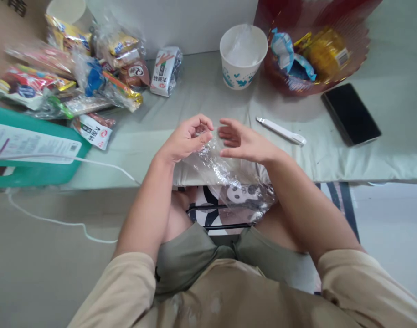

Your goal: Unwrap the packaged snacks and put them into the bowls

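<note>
My left hand (pixel 188 137) pinches the top edge of a clear, crinkled plastic bag (pixel 225 169) between thumb and fingers. The bag hangs from there over the table's front edge toward my lap, and its contents, if any, cannot be made out. Just to the right, my right hand (pixel 245 141) is open, its thumb and fingers apart and facing the left hand. Part of the bag lies below and behind that right hand; whether they touch is unclear. A white utility knife (pixel 280 130) rests on the cloth beyond my right wrist.
Wrapped snacks (pixel 71 77) are heaped at the back left, near a green container (pixel 40 175) and a white cable (pixel 102 162). A paper cup (pixel 242 68) holding clear plastic stands beside a red scalloped bowl (pixel 360 64) of packets. A black phone (pixel 352 114) lies at right.
</note>
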The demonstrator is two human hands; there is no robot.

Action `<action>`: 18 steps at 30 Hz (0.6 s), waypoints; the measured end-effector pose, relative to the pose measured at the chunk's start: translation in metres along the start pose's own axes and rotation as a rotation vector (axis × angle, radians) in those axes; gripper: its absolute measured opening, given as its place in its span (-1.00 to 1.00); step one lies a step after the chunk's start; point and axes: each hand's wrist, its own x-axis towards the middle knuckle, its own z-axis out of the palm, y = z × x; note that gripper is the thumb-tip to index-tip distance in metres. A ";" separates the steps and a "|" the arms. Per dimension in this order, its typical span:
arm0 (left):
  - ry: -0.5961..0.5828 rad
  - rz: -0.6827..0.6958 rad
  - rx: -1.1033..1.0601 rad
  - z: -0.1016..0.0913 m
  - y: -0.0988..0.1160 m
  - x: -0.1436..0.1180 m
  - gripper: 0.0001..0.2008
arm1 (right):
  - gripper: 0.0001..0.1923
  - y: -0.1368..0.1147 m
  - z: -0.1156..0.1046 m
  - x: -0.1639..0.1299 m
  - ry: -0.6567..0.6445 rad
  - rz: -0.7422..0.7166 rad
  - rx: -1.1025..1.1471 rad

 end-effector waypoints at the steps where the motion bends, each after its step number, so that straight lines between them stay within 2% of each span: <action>1: -0.032 0.005 -0.027 0.001 0.000 -0.001 -0.58 | -0.19 -0.001 0.007 0.004 -0.093 0.013 0.015; 3: -0.053 0.003 -0.087 -0.001 0.000 -0.002 -0.54 | -0.49 -0.004 0.016 0.005 -0.287 0.022 0.025; 4: -0.022 0.006 -0.127 -0.003 -0.001 -0.002 -0.53 | -0.64 -0.006 0.019 0.004 -0.364 0.020 0.030; 6: 0.106 0.031 -0.248 -0.008 -0.004 -0.001 -0.55 | -0.78 -0.009 0.020 0.002 -0.389 0.013 0.067; 8: 0.227 0.037 -0.396 -0.012 -0.006 0.001 -0.57 | -0.76 -0.008 0.019 0.001 -0.224 0.008 0.140; 9: 0.237 0.008 -0.453 -0.012 -0.007 0.002 -0.55 | -0.74 -0.008 0.018 0.001 -0.103 0.008 0.170; 11: 0.124 -0.112 -0.509 -0.008 -0.009 0.003 -0.51 | -0.70 -0.005 0.015 0.004 0.130 0.011 0.191; 13: -0.026 -0.229 -0.484 0.001 -0.011 0.003 -0.56 | -0.69 -0.002 0.012 0.007 0.298 0.024 0.196; 15: -0.044 -0.248 -0.415 0.012 -0.012 0.004 -0.68 | -0.68 -0.001 0.009 0.009 0.406 0.038 0.240; 17: 0.064 -0.156 -0.328 0.019 -0.014 0.006 -0.79 | -0.65 -0.001 0.006 0.009 0.436 0.065 0.320; 18: 0.129 -0.091 -0.287 0.020 -0.015 0.007 -0.83 | -0.62 -0.001 0.005 0.008 0.411 0.090 0.347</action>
